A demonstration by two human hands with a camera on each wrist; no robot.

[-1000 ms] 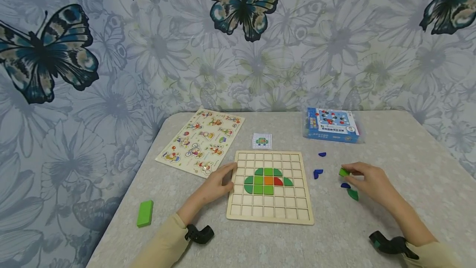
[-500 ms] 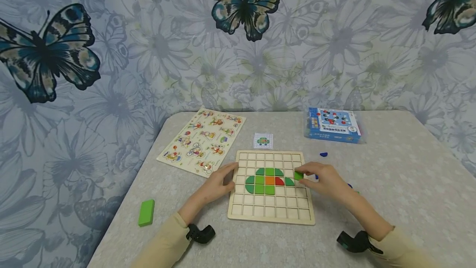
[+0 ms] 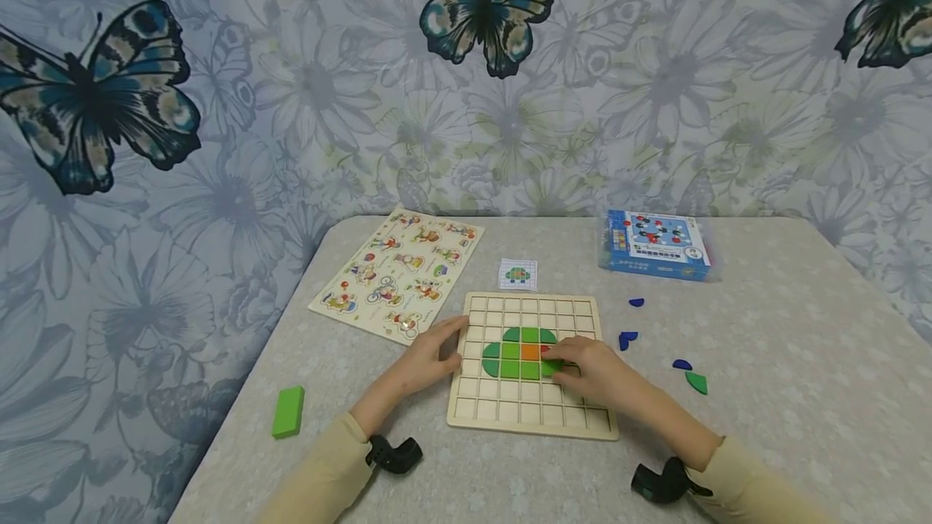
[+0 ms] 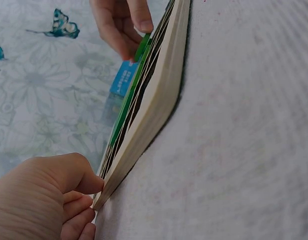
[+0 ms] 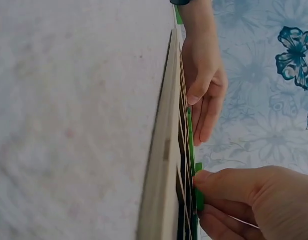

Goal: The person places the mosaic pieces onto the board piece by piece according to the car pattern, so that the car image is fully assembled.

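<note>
In the head view a wooden grid board lies flat, with light and dark green tiles, an orange square tile and a partly hidden red tile at its middle. My right hand reaches over the board from the right. Between thumb and fingertips it pinches a light green square tile, low over the grid at the right end of the coloured group. My left hand rests against the board's left edge, thumb and fingers apart along the rim.
Right of the board lie several blue pieces and a dark green quarter piece. Behind it are a small pattern card, a picture sheet and a blue box. A green block lies far left.
My right hand has carried the light green square tile leftward from the loose pieces to the middle of the board. My left hand has stayed at the board's left edge.
</note>
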